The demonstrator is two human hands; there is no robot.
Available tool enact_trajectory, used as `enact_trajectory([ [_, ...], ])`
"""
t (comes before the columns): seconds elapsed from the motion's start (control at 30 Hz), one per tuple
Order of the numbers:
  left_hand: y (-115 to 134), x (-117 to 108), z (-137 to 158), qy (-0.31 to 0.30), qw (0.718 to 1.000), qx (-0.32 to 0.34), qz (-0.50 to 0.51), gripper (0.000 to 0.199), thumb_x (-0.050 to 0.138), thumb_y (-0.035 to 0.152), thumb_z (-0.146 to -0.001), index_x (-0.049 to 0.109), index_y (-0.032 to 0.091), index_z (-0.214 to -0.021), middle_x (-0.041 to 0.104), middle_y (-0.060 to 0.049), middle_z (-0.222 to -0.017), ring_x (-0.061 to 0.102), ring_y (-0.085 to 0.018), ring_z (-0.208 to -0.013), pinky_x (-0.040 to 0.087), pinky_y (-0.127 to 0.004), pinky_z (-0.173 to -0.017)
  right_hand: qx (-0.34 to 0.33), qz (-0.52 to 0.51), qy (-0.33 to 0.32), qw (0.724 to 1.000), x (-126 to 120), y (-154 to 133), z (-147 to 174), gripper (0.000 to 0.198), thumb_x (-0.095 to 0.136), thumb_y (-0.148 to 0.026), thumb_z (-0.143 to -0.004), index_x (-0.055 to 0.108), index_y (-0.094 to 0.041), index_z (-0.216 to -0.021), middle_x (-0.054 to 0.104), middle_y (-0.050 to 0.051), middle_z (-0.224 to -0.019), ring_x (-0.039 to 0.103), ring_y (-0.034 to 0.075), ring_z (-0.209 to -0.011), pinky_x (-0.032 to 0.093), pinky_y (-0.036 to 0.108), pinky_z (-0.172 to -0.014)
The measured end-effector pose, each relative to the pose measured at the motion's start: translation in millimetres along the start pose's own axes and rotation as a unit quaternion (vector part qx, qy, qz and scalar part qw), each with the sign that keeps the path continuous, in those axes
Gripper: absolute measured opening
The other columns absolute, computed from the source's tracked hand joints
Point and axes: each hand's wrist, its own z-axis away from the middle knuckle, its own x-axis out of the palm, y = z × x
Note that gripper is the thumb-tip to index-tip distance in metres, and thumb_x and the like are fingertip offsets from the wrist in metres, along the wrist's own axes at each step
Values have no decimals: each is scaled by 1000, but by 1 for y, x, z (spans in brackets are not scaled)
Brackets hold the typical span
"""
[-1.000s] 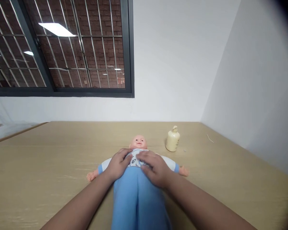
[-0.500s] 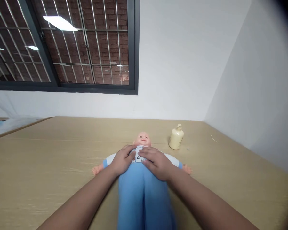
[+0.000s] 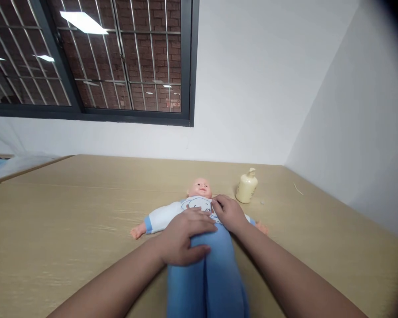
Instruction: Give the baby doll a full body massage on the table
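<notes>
A baby doll [image 3: 200,189] lies on its back on the wooden tabletop, head toward the wall and arms spread. It wears a white top [image 3: 166,216] with blue cuffs and a printed cartoon face, and blue trousers [image 3: 215,274]. Across its lower belly and the trousers' waist rests my left hand [image 3: 189,236], fingers extended and thumb apart. My right hand [image 3: 230,213] lies along the side of the doll's chest, its fingers bent over the top; part of the doll's arm is hidden beneath it.
A cream pump bottle [image 3: 246,188] stands right of the doll's head. A small pale bit [image 3: 262,202] and a thin strand [image 3: 297,189] lie farther right. The tabletop [image 3: 69,212] meets a white wall [image 3: 239,110] with a barred window [image 3: 119,57].
My left hand has slid down from the chest to the doll's waist. My right hand has shifted up and outward to the chest's side, uncovering the cartoon print. The view has tilted slightly.
</notes>
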Motion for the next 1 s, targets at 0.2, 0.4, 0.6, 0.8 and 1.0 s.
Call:
enact_trajectory([
  [0.2,-23,3,0,10,988,-145,-45,53,48,46,-98,47,27,-148,40,-8,-157,34,-30,-146,29,-50,-119,5,-28,-9,1000,-4,-3,2,33,44,-34,-99,68,-24,-78,70,1,-88,62,18,-90,43,30,-80],
  [0.4,-58,0,7,53,959,-269,-68,58,35,57,-99,49,25,-146,54,-12,-144,49,-30,-133,38,-48,-111,-9,-38,25,999,-2,1,2,27,47,-32,-97,72,-24,-88,72,5,-100,65,21,-98,48,35,-88],
  [0.6,-70,-3,10,53,957,-276,-69,56,33,58,-99,60,26,-136,63,-7,-136,58,-29,-125,44,-42,-103,-262,-108,22,959,-18,-41,29,26,53,-23,-91,69,-25,-111,72,5,-116,62,20,-117,46,37,-105],
  [0.8,-73,-3,11,69,958,-273,-62,55,34,57,-99,60,27,-137,64,-3,-135,60,-27,-123,46,-38,-101,-371,-100,-152,911,-22,-89,53,30,54,-26,-89,68,-24,-116,69,4,-125,60,19,-123,40,36,-111],
  [1.0,-71,-3,10,61,961,-265,-46,54,35,57,-99,59,28,-138,64,-3,-136,60,-26,-124,47,-37,-101,-309,-70,-125,940,-18,-63,33,35,60,-32,-90,65,-26,-125,64,6,-134,51,21,-133,33,41,-116],
])
